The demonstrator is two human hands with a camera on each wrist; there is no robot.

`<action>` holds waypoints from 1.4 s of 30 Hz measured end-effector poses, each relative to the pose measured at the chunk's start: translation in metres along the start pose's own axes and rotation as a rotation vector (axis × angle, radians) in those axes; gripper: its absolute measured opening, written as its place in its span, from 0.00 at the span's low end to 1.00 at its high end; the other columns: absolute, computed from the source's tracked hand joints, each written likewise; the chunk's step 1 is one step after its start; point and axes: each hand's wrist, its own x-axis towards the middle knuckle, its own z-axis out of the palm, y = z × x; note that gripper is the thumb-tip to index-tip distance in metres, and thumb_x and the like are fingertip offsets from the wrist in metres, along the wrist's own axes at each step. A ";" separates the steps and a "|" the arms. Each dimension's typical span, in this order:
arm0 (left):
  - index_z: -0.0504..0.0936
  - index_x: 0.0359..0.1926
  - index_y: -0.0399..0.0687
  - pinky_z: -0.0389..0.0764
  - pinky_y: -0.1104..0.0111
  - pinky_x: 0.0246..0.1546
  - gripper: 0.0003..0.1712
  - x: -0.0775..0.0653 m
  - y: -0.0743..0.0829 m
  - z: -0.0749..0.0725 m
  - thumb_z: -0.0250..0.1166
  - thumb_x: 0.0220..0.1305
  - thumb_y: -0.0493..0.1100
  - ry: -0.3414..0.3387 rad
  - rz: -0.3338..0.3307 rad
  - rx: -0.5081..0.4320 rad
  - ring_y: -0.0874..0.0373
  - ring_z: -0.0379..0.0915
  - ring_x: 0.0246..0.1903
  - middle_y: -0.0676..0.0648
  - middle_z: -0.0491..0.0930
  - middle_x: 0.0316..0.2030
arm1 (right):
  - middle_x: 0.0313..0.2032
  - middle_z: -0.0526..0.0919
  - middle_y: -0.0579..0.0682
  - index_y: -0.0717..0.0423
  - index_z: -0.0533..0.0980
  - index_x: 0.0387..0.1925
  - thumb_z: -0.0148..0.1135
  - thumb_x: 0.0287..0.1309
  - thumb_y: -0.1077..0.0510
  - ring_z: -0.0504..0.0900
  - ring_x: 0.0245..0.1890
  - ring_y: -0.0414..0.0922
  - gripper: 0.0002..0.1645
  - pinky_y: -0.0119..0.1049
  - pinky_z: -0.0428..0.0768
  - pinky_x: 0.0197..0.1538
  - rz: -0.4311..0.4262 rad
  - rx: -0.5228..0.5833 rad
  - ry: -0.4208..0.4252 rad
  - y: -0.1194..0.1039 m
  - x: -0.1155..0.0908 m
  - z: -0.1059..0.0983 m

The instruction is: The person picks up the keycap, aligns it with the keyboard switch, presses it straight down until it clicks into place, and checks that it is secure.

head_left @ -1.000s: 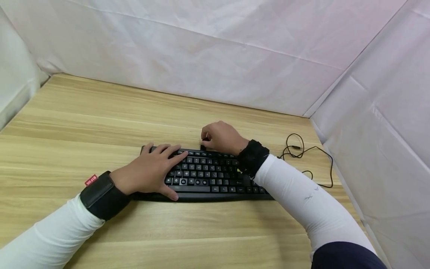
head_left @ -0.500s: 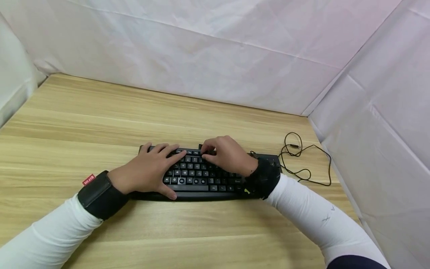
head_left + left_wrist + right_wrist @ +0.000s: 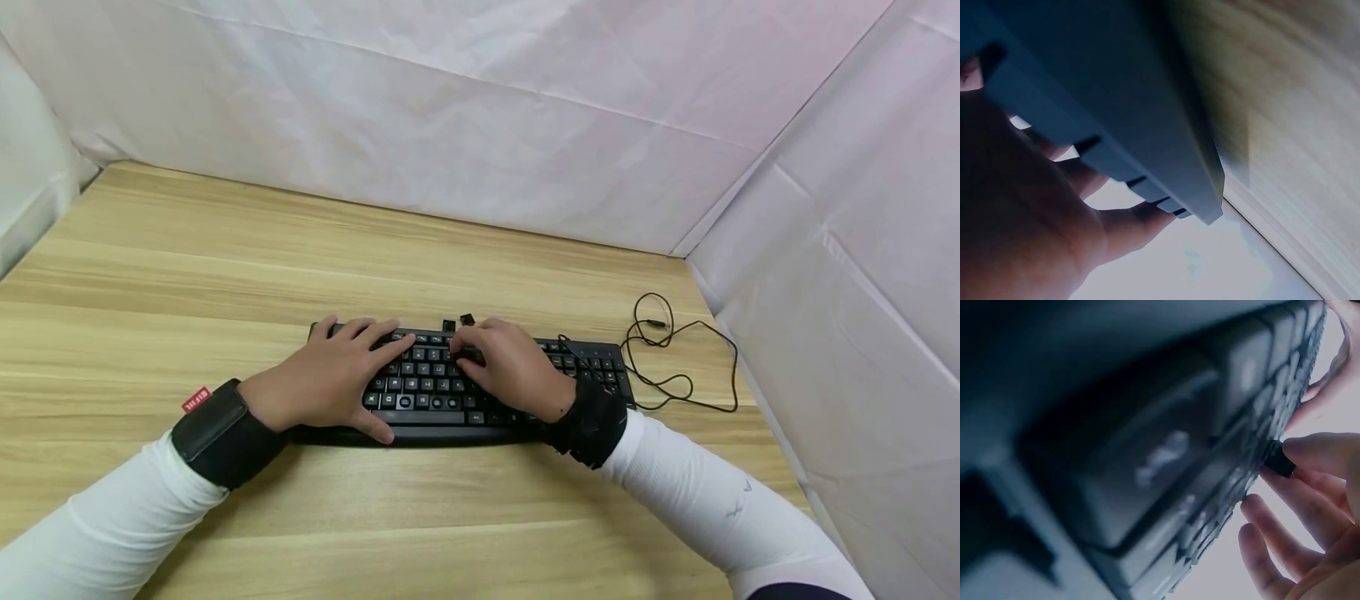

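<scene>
On the crosswise keyboard, the right hand pinches a black keycap around the far-side middle, the left hand resting spread across the left end.

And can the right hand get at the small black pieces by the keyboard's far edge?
Likely yes: the small black pieces lie just beyond the right hand, nothing visible blocking, though the dark piece it pinches may need releasing first.
</scene>
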 end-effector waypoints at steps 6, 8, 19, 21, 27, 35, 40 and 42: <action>0.59 0.71 0.49 0.56 0.30 0.53 0.67 0.000 0.000 -0.002 0.61 0.32 0.81 -0.012 -0.005 0.000 0.39 0.53 0.62 0.38 0.57 0.68 | 0.39 0.85 0.48 0.53 0.80 0.41 0.66 0.54 0.60 0.78 0.39 0.39 0.11 0.37 0.81 0.40 -0.005 -0.003 0.039 0.000 -0.004 0.002; 0.58 0.71 0.50 0.56 0.30 0.53 0.68 0.000 0.000 -0.002 0.62 0.32 0.81 -0.019 -0.012 -0.003 0.38 0.53 0.62 0.38 0.57 0.68 | 0.39 0.85 0.48 0.54 0.80 0.42 0.65 0.54 0.60 0.78 0.38 0.39 0.11 0.37 0.81 0.40 -0.018 0.010 0.048 0.000 -0.004 0.002; 0.58 0.71 0.50 0.55 0.30 0.53 0.68 -0.001 0.000 0.000 0.62 0.32 0.82 -0.018 -0.023 -0.010 0.39 0.53 0.62 0.38 0.57 0.69 | 0.34 0.85 0.45 0.53 0.82 0.37 0.65 0.54 0.61 0.77 0.35 0.37 0.07 0.34 0.80 0.38 -0.074 0.074 0.054 -0.005 0.004 0.003; 0.58 0.71 0.50 0.55 0.30 0.53 0.68 0.000 -0.001 0.001 0.61 0.32 0.82 -0.012 -0.019 -0.008 0.39 0.53 0.62 0.38 0.57 0.69 | 0.34 0.84 0.45 0.53 0.82 0.35 0.66 0.53 0.61 0.77 0.35 0.35 0.06 0.33 0.80 0.39 -0.076 0.094 0.047 -0.005 0.004 0.004; 0.58 0.71 0.50 0.55 0.31 0.53 0.68 0.000 -0.001 0.001 0.60 0.32 0.83 -0.010 -0.014 -0.004 0.39 0.52 0.62 0.38 0.57 0.69 | 0.34 0.80 0.44 0.53 0.81 0.33 0.66 0.52 0.62 0.74 0.34 0.34 0.05 0.31 0.79 0.36 -0.077 0.135 0.051 -0.003 0.003 0.007; 0.58 0.71 0.51 0.54 0.31 0.54 0.68 0.000 -0.001 0.001 0.61 0.32 0.82 -0.019 -0.018 -0.010 0.39 0.52 0.63 0.38 0.56 0.69 | 0.35 0.78 0.45 0.52 0.80 0.33 0.66 0.51 0.63 0.72 0.34 0.37 0.06 0.31 0.78 0.35 -0.091 0.134 0.031 0.000 -0.001 0.009; 0.58 0.71 0.51 0.54 0.31 0.54 0.68 0.000 -0.001 0.000 0.61 0.32 0.82 -0.019 -0.022 -0.010 0.39 0.52 0.62 0.38 0.56 0.69 | 0.34 0.77 0.44 0.51 0.80 0.32 0.67 0.50 0.62 0.72 0.34 0.38 0.06 0.31 0.78 0.36 -0.078 0.124 0.002 0.002 -0.004 0.009; 0.58 0.71 0.51 0.54 0.31 0.54 0.68 0.000 -0.001 0.000 0.60 0.31 0.83 -0.018 -0.022 -0.009 0.40 0.53 0.62 0.39 0.56 0.69 | 0.35 0.76 0.44 0.50 0.80 0.33 0.68 0.50 0.61 0.72 0.34 0.37 0.06 0.31 0.78 0.36 -0.069 0.127 -0.009 0.002 -0.005 0.008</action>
